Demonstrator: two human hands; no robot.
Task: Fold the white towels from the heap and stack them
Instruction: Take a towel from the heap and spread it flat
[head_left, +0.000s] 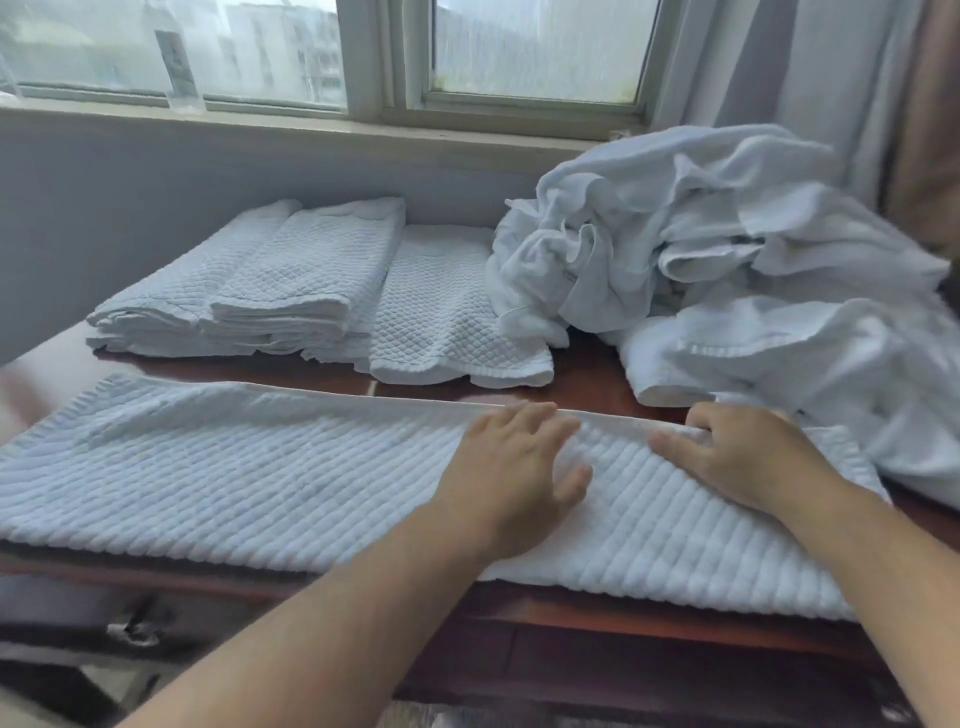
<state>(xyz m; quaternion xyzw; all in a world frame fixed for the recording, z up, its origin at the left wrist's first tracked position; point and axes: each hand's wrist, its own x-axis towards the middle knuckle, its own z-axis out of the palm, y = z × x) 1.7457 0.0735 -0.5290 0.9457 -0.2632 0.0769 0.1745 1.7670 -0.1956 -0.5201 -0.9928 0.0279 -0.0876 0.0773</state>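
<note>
A long white quilted towel (234, 467) lies folded lengthwise across the front of the table. My left hand (514, 462) rests flat on it near the far edge, fingers spread. My right hand (737, 452) lies just to the right, its fingers curled at the towel's far edge and seeming to pinch it. Behind on the left sits a stack of folded white towels (260, 280), with another folded towel (441, 317) beside it. The heap of crumpled white towels (727, 249) fills the back right.
The dark wooden table (592, 374) stands against a grey wall under a window (519, 52). A curtain (857, 93) hangs at the right. A drawer with a metal handle (135, 629) shows below the front edge.
</note>
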